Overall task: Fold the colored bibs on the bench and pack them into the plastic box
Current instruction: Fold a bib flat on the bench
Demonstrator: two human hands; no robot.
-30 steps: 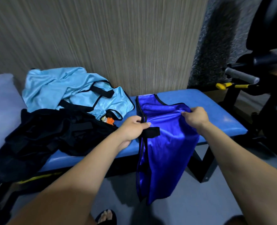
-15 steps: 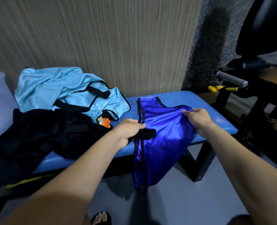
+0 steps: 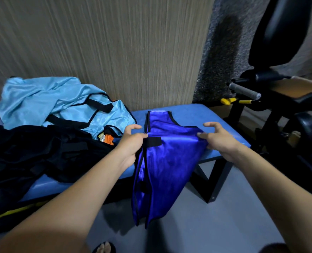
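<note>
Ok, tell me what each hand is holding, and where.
Both pinch the dark blue bib: the left hand at its left edge by the black strap, the right hand at its right edge.

Wall [image 3: 115, 52]: vertical-grain beige panelling, blurred. To its right, a dark speckled wall section [image 3: 221, 52]. Floor [image 3: 215, 225]: plain grey. Far right: black exercise machine [image 3: 279, 92] with padded rest, possibly a gym bench; yellow-tipped parts [image 3: 228, 101] on it. Light dim
</note>
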